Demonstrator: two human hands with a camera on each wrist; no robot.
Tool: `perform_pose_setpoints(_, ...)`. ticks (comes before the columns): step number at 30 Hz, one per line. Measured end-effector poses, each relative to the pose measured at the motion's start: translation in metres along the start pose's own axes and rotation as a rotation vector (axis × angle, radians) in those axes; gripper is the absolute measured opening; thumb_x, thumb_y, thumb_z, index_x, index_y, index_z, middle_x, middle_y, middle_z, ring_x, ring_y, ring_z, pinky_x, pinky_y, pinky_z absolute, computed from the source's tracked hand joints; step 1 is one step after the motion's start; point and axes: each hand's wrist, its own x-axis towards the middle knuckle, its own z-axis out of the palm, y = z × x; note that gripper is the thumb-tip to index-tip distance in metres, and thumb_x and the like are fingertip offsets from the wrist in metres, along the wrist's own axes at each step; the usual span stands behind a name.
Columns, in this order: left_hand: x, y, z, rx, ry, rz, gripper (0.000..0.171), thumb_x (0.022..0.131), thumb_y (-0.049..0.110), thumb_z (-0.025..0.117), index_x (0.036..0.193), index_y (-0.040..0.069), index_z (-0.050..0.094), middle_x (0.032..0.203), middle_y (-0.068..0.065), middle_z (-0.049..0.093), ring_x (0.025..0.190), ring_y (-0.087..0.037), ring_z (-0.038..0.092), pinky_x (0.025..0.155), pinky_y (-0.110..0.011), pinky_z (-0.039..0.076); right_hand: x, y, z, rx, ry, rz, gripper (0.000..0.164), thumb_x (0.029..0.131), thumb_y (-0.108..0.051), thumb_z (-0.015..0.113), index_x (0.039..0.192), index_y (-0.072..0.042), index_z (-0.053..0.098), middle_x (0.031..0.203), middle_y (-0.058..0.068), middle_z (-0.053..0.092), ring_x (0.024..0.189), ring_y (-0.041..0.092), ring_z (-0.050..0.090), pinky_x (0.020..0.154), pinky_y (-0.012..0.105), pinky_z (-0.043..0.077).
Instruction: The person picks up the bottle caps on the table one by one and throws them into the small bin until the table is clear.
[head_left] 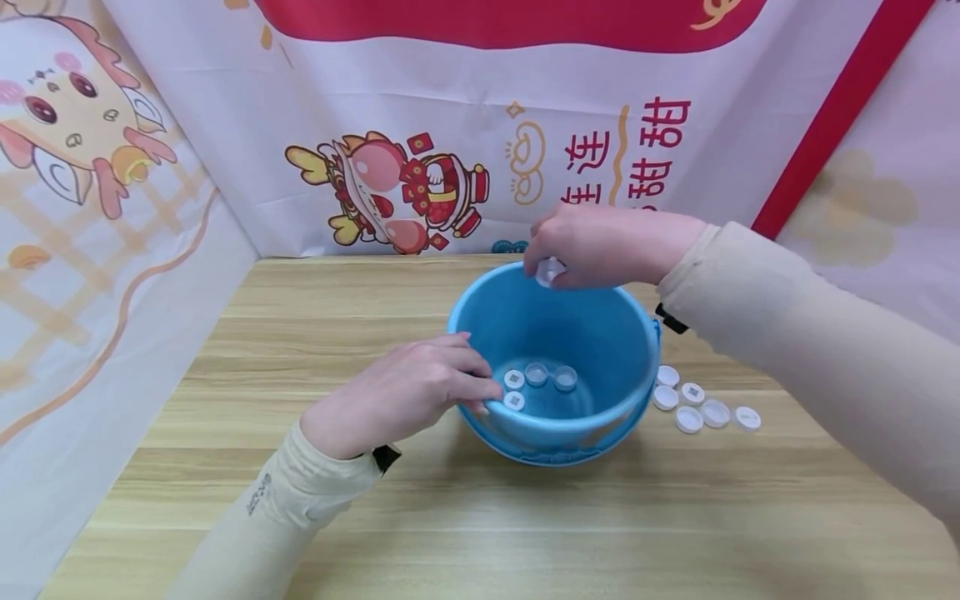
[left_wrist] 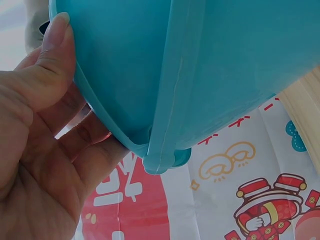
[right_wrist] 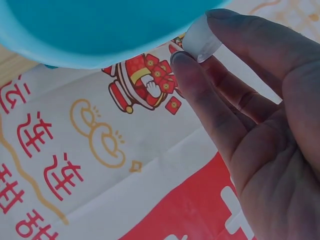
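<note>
A light-blue plastic bucket (head_left: 551, 321) stands on the wooden table. My left hand (head_left: 408, 387) grips its near-left rim; in the left wrist view the thumb (left_wrist: 59, 37) lies against the outer wall, beside the bucket's handle (left_wrist: 172, 85). Over the far rim, my right hand (head_left: 600, 246) pinches a small round whitish plastic cap (head_left: 550, 272) between thumb and fingertips. The right wrist view shows this cap (right_wrist: 201, 40) held on edge. On the bucket's floor lie two clear caps (head_left: 565, 378) and two white caps (head_left: 513, 380) with a dark square mark.
To the right of the bucket several small round caps (head_left: 716, 413) lie on the table (head_left: 315, 333), below the right sleeve. A printed cloth (head_left: 450, 92) hangs behind the table, and another cloth (head_left: 135, 275) borders its left side.
</note>
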Motion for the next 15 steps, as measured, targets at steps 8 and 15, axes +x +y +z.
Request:
perform_pose_setpoints(8,0.001,0.001,-0.001,0.007,-0.003,-0.002,0.032,0.082,0.007,0.080,0.113,0.016,0.077,0.102,-0.001,0.073,0.101,-0.017,0.067,0.104,-0.044,0.042,0.013,0.001,0.000,0.012,-0.020,-0.004,0.040,0.085,-0.021,0.080,0.124,-0.016,0.070,0.117,0.008,0.066,0.103,0.025,0.065,0.085,0.041,0.057)
perform_pose_setpoints(15,0.001,0.000,0.000,0.013,-0.007,0.011,0.033,0.081,0.007,0.080,0.113,0.016,0.076,0.104,-0.002,0.073,0.100,-0.018,0.067,0.103,-0.046,0.043,0.016,0.002,-0.009,0.004,-0.035,0.024,0.041,0.086,-0.025,0.078,0.125,-0.018,0.069,0.119,0.006,0.066,0.105,0.024,0.064,0.087,0.042,0.056)
